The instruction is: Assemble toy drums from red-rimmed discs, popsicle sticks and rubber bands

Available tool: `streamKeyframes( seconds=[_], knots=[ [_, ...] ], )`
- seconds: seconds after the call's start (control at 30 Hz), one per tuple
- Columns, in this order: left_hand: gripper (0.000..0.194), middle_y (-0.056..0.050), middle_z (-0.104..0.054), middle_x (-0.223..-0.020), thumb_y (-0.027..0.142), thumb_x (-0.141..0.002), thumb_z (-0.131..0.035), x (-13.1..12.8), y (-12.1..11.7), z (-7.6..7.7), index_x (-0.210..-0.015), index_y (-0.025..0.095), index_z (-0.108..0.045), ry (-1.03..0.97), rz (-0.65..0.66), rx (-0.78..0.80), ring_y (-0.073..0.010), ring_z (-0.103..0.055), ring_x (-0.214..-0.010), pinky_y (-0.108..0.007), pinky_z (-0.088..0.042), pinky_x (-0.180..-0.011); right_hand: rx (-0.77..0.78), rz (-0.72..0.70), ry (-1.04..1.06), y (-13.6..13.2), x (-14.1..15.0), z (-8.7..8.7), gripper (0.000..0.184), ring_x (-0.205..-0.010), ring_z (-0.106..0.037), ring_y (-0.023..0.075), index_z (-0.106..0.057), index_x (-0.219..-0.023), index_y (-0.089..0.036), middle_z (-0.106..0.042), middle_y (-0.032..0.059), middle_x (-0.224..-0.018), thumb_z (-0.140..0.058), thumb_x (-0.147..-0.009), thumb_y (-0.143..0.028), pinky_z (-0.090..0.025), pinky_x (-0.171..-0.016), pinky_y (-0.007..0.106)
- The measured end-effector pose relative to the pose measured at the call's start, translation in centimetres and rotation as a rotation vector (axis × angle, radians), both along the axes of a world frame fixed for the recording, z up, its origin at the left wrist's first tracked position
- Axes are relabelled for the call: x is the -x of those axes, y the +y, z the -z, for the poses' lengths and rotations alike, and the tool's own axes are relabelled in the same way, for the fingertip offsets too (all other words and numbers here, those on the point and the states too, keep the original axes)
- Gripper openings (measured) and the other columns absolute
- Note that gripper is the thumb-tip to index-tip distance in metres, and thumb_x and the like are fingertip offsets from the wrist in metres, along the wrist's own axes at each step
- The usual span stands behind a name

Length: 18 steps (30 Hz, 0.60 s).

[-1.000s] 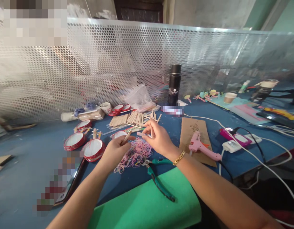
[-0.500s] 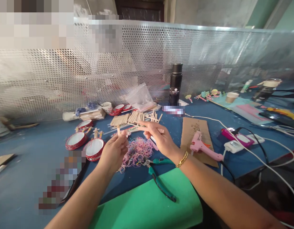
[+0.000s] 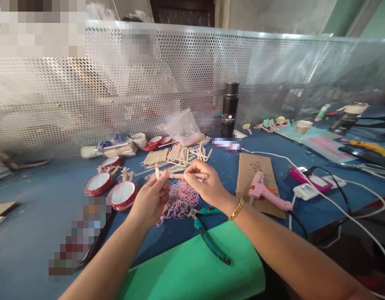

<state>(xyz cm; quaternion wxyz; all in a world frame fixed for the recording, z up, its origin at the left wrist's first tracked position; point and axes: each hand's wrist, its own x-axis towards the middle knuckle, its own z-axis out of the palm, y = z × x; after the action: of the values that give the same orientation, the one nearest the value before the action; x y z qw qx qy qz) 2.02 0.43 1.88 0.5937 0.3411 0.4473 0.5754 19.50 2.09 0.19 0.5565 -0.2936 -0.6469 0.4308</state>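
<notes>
Now the right hand point(image 3: 211, 186) is closing in with a slender pinkish rod point(image 3: 179, 176), within working reach of the flat, pale wooden stick point(image 3: 157, 170) the left hand point(image 3: 150, 199) is pinching upright above the blue desk point(image 3: 222, 163).

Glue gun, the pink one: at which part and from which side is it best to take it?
I would grip the glue gun by its handle, coming from the right: it lies on its side on the cardboard, handle pointing right and toward the person, away from the nozzle end.
</notes>
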Motion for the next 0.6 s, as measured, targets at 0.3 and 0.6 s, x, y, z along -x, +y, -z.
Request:
streamKeyframes(
  seconds=[0.3, 0.6],
  knots=[
    [0.040, 0.002, -0.063, -0.064, 0.025, -0.057, -0.098, 0.1, -0.1, -0.1, -0.084, 0.010, -0.072, -0.047, -0.023, -0.055, -0.0005, -0.033, -0.045, -0.012, -0.022, -0.038, 0.118, -0.083, 0.138, 0.4, 0.5, 0.9, 0.024, -0.077, -0.075, 0.0183, -0.065, -0.087, -0.023, -0.076, 0.0017, -0.081, -0.077, -0.085, -0.044, -0.060, -0.071, 0.034],
    [0.043, 0.005, -0.056, -0.063, 0.031, -0.062, -0.097, -0.6, -0.2, -0.4, -0.094, 0.012, -0.077, -0.011, -0.022, -0.125, -0.0020, -0.033, -0.048, -0.013, -0.024, -0.041, 0.054, -0.085, 0.048, 0.8, -0.4, 0.0, 0.025, -0.080, -0.075, 0.0171, -0.066, -0.090, -0.023, -0.076, 0.0022, -0.086, -0.070, -0.092, -0.048, -0.060, -0.077, 0.034]
  ],
)
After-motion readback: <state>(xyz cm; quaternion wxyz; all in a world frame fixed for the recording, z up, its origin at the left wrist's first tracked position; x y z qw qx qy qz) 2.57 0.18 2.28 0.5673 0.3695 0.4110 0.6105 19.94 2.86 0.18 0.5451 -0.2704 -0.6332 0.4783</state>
